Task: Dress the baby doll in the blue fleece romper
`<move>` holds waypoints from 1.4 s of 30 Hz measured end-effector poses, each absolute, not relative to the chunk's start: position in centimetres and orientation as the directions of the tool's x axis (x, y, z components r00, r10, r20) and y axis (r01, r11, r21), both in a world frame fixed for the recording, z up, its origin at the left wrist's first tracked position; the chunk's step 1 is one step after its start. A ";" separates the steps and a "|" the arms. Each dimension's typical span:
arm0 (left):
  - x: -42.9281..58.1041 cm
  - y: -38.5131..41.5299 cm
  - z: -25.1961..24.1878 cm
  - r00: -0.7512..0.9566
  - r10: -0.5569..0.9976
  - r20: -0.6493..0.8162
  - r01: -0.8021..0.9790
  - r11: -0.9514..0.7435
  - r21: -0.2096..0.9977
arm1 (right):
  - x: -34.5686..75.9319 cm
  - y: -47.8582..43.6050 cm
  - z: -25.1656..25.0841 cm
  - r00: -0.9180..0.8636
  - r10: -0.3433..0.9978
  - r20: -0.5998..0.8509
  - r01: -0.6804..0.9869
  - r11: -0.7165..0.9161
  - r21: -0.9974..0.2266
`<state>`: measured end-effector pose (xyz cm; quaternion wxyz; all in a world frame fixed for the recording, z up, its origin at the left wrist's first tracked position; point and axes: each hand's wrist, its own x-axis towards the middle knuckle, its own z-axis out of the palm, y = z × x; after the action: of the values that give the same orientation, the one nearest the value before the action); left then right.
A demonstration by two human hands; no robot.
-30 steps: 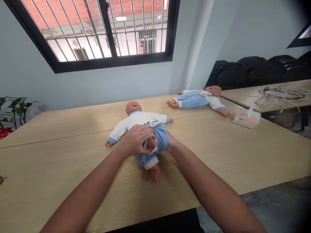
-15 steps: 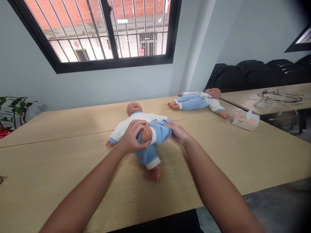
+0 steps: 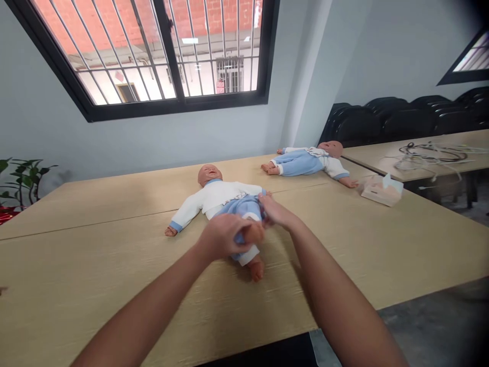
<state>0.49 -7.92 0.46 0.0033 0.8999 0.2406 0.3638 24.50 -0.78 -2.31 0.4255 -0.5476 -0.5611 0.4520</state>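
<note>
A baby doll (image 3: 216,196) in a white top and blue trousers lies on its back on the wooden table (image 3: 95,275), head toward the window. My left hand (image 3: 225,239) is closed around one of the doll's lower legs, with the bare foot sticking out past my fingers. The other foot rests on the table just below. My right hand (image 3: 277,213) pinches the blue trousers at the doll's hip, fingers closed on the cloth.
A second doll (image 3: 307,160) in the same clothes lies at the table's far right. A tissue box (image 3: 380,189) sits near it. Cables (image 3: 431,152) lie on another table before black chairs (image 3: 382,120). A plant (image 3: 19,181) stands at left.
My left hand has pulled the doll's raised leg down and toward me, away from its chest. My right hand has stayed at the hip. The view shifted slightly.
</note>
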 end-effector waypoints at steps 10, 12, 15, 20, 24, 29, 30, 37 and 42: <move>2.9 -9.9 -1.3 0.816 0.398 0.418 0.401 -0.912 0.085 | 23.9 -3.0 -0.7 -0.328 0.941 -0.087 0.345 0.034 -0.938; 2.6 -9.4 -0.9 0.752 0.486 0.445 0.469 -0.869 0.156 | 24.1 -2.9 -0.7 -0.390 0.920 -0.038 0.336 0.104 -0.936; 1.9 -8.4 -0.7 0.698 0.565 0.440 0.529 -0.821 0.215 | 24.6 -2.7 -0.9 -0.436 0.899 0.045 0.312 0.198 -0.929; 0.2 -5.9 -1.7 0.452 0.673 0.585 0.589 -0.718 0.371 | 25.3 -2.1 -1.4 -0.471 0.882 0.032 0.402 0.247 -0.882; -1.8 -4.2 -3.1 0.092 0.893 0.440 0.545 -0.414 0.729 | 24.5 -3.1 -0.2 -0.415 0.909 0.031 0.505 0.259 -0.823; -4.7 -4.3 -4.7 0.210 0.949 0.233 0.410 -0.302 0.860 | 20.8 -10.6 0.7 -0.173 0.910 0.376 0.749 0.370 -0.550; -5.2 -4.4 -4.8 0.241 0.947 0.214 0.379 -0.294 0.877 | 20.1 -12.7 0.3 -0.210 0.882 0.422 0.745 0.424 -0.515; -6.9 -4.5 -5.3 0.360 0.919 0.160 0.093 -0.206 0.974 | 19.0 -21.2 -6.2 -0.130 0.915 0.383 0.715 0.354 -0.603; -6.6 -4.1 -5.6 0.392 0.902 0.181 -0.049 -0.176 0.983 | 18.6 -20.1 -6.7 -0.037 0.933 0.359 0.746 0.264 -0.611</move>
<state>-6.58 -4.10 -5.65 0.5455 0.6310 0.3380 0.4359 18.57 -20.13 -6.71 0.3613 -0.5926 -0.7082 0.1292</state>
